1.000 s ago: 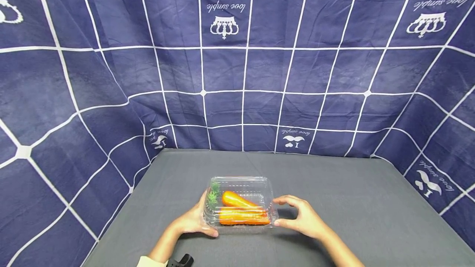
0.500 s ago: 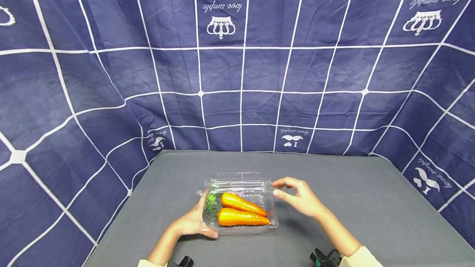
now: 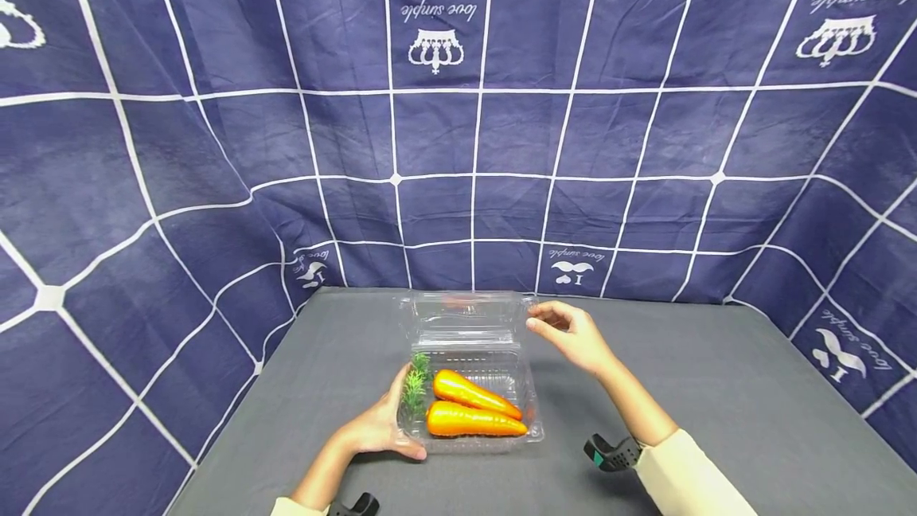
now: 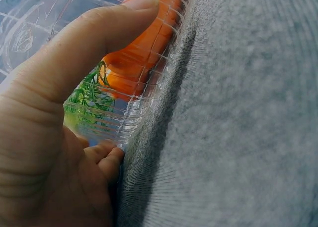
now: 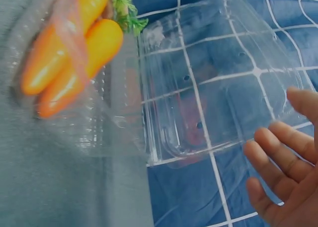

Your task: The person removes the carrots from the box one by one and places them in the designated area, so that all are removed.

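A clear plastic clamshell box (image 3: 494,444) stands on the grey surface, its lid (image 3: 466,317) raised at the back. Inside lie two orange carrots (image 3: 473,420), with green feathery tops (image 3: 414,388) at the left end. My left hand (image 3: 376,424) holds the box's left side, thumb along the front wall; in the left wrist view the fingers reach round the end wall (image 4: 107,130). Beside the lid's right edge is my right hand (image 3: 576,341), its fingers (image 5: 273,177) loosely extended in the right wrist view. Whether a fingertip touches the lid, I cannot tell.
The grey tabletop (image 3: 688,420) spreads around the box on all sides. A blue cloth with white grid lines (image 3: 516,134) hangs behind and at both sides. Dark bands (image 3: 612,452) sit on both wrists.
The lid has swung up and back, from lying over the carrots to standing raised behind them. My right hand has moved away from me with it; the left hand has kept its hold.
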`<act>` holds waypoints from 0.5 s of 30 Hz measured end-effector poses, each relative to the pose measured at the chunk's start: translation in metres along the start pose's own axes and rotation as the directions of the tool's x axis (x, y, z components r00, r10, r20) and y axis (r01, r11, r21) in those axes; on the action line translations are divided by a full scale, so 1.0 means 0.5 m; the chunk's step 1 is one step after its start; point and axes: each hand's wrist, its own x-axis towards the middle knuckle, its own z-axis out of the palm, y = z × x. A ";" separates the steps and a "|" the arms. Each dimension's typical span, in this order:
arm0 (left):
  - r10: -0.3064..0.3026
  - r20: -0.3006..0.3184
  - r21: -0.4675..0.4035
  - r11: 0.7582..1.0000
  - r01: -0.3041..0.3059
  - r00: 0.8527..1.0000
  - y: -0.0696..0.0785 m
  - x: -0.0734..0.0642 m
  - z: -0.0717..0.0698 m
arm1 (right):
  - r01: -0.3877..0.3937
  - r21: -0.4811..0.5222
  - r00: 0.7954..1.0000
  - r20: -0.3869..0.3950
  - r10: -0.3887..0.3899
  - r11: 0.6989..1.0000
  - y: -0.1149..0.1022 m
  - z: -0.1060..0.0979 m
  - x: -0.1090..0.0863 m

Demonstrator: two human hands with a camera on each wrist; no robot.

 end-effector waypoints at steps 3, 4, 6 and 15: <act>-0.010 -0.001 -0.002 1.000 0.010 1.000 -0.001 -0.001 0.000 | -0.023 -0.006 0.999 -0.032 0.023 1.000 0.004 0.004 0.018; -0.012 -0.002 -0.002 1.000 0.012 1.000 -0.001 -0.001 0.000 | -0.031 -0.007 0.999 -0.044 0.030 1.000 0.005 0.006 0.024; -0.012 -0.003 -0.003 1.000 0.012 1.000 -0.001 -0.001 0.000 | -0.051 -0.014 0.997 -0.063 0.050 0.999 0.010 0.009 0.033; -0.024 -0.001 0.008 1.000 0.024 1.000 0.000 -0.001 0.001 | -0.118 -0.068 0.992 -0.060 0.114 0.991 0.035 0.025 0.059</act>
